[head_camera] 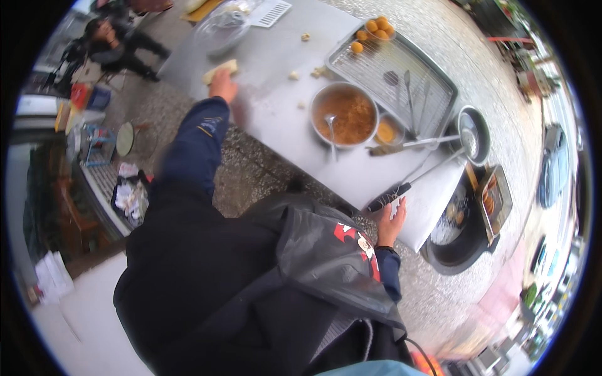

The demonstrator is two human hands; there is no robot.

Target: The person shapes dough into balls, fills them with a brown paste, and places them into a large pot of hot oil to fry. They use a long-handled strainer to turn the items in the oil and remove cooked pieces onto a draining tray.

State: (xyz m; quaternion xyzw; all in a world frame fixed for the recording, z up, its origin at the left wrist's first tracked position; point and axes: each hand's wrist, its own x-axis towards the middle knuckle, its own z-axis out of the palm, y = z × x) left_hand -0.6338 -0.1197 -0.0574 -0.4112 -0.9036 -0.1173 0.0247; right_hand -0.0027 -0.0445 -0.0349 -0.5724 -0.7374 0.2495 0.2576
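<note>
My left hand [223, 88] reaches to the table's far left and grips a pale, elongated piece [221, 71], which looks like dough. Small pale dough lumps [305, 36] lie scattered to its right on the metal table [277, 108]. My right hand [392, 223] rests at the near right edge with fingers apart and nothing held. Just beyond its fingertips is the black handle [389, 196] of a skimmer, whose perforated head lies over a dark pot [479, 127]. A steel bowl [344, 115] holds an orange-brown filling and a spoon [331, 129].
A wire-racked tray [435, 80] carries tongs [410, 98] and a cup of orange balls [381, 30]. A wok of oil [447, 235] with a draining rack [495, 199] stands off the right corner. A covered bowl [223, 30] sits at the back; a seated person [120, 47] is beyond.
</note>
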